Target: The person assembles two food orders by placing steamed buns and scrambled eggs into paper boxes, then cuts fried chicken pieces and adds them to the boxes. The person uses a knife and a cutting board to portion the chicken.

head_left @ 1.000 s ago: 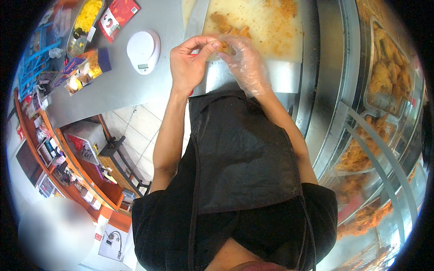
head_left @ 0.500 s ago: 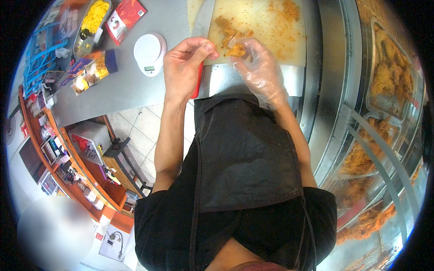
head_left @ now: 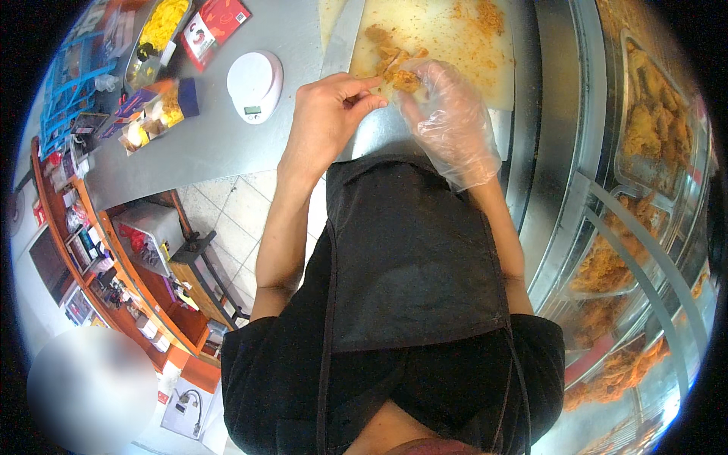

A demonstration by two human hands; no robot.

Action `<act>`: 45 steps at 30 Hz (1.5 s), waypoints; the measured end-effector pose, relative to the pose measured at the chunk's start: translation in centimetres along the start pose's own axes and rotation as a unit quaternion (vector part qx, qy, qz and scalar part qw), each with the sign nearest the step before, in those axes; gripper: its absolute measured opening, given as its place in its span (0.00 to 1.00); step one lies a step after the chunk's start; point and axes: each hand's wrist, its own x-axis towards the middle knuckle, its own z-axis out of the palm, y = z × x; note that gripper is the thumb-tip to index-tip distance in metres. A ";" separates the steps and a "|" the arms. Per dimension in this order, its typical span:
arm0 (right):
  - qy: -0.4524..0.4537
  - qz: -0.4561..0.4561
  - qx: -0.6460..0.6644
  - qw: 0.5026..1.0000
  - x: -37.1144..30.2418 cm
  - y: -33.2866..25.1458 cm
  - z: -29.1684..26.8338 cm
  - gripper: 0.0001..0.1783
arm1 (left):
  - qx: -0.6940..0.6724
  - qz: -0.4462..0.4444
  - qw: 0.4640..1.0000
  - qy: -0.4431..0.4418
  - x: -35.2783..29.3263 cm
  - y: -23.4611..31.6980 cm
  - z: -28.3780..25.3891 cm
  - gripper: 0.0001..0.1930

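Note:
My right hand [head_left: 455, 125], in a clear plastic glove, is closed on a piece of fried chicken [head_left: 406, 80] over the near part of a pale cutting board [head_left: 440, 45]. Bare, my left hand [head_left: 334, 114] comes up close to the chicken from the left. Its thumb and forefinger tips are a little apart, with nothing visible between them; the other fingers curl in. More torn chicken bits [head_left: 383, 47] lie just beyond. The broad blade of a knife [head_left: 343, 38] rests along the board's left side, its handle hidden by my left hand.
Left on the steel counter [head_left: 220, 144] are a white kitchen scale [head_left: 255, 83], a red packet [head_left: 214, 30], a tray of yellow food [head_left: 161, 26] and a purple box [head_left: 186, 102]. Trays of fried chicken [head_left: 656, 129] stand behind metal rails at right.
My left hand has moved right, toward the chicken, and its thumb and forefinger have parted. My right hand has shifted slightly right with the chicken. The red knife handle is now hidden.

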 end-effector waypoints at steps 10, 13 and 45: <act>-0.014 0.010 -0.005 1.000 -0.3 -0.6 -0.1 0.20 | -0.056 0.030 0.998 0.005 0.3 -0.8 1.2 0.12; -0.012 0.002 -0.018 1.000 -0.3 -0.6 0.0 0.20 | -0.032 0.019 0.999 0.011 0.3 -0.9 1.5 0.11; -0.120 0.239 0.177 0.947 -0.3 3.2 -2.7 0.21 | -0.450 -0.136 0.880 -0.070 -15.0 -16.7 -2.9 0.16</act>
